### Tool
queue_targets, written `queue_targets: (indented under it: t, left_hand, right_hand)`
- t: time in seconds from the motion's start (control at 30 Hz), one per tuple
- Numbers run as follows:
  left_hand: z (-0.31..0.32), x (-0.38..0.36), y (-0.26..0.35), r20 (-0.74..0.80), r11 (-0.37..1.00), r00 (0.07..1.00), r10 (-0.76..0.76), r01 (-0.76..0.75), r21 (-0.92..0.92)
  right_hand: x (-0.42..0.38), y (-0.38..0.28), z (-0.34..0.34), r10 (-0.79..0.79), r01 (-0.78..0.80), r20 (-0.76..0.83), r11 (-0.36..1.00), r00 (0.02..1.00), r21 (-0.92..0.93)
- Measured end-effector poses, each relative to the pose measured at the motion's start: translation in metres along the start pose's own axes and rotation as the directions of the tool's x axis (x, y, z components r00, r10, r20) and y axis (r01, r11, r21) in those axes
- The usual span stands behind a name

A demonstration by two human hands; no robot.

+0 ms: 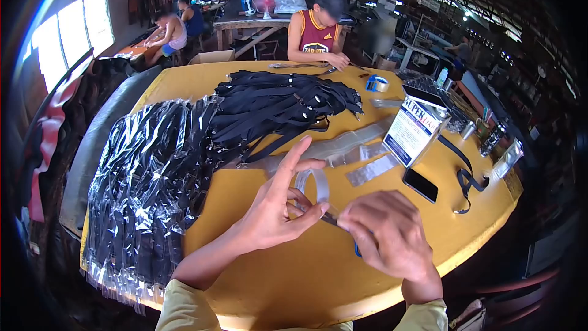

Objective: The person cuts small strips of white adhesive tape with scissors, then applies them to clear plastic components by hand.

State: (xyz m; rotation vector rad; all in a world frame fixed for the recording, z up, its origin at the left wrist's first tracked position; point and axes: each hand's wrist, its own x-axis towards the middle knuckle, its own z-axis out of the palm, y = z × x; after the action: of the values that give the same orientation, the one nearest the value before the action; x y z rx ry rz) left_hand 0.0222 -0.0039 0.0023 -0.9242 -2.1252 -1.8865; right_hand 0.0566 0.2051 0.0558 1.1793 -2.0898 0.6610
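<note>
My left hand point(269, 208) holds a translucent ring that looks like a roll of clear tape point(322, 185), its index finger raised and the thumb and other fingers curled about the ring. Close by on the right, my right hand point(389, 233) is closed, palm down. A thin dark, blade-like piece point(332, 218) runs from it toward my left fingertips, and a bit of blue shows under the fist. It resembles scissors, mostly hidden by the hand. Beyond my hands, flat clear plastic sleeves point(349, 150) lie on the yellow table point(294, 276).
At left lie black straps in clear plastic point(147, 190); loose black straps point(275, 101) are heaped behind. Rightward are a white printed box point(413, 132), a phone point(421, 185), a black strap point(468, 178) and a blue-and-white tape roll point(376, 83). A person point(318, 27) works across the table.
</note>
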Motion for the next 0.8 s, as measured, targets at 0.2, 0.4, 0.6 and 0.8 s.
queue_targets:
  t: [0.2,0.4,0.6,0.8]
  left_hand:
    - [0.012,-0.007,-0.004,0.073,0.996,0.994,0.083,-0.081,-0.023]
    - [0.015,-0.011,0.005,0.100,0.998,0.994,0.035,-0.029,-0.056]
    - [0.017,-0.012,0.005,0.119,0.991,0.993,-0.024,0.039,-0.124]
    - [0.018,-0.010,0.000,0.128,0.982,0.992,0.021,0.004,-0.190]
  right_hand:
    - [0.012,0.013,-0.001,0.279,-0.280,0.024,0.951,0.960,0.130]
    - [0.023,0.018,-0.006,0.365,-0.373,0.096,0.923,0.926,0.095]
    - [0.024,0.025,-0.007,0.425,-0.435,0.138,0.899,0.895,0.055]
    - [0.006,0.032,-0.005,0.560,-0.558,0.000,0.825,0.828,0.092]
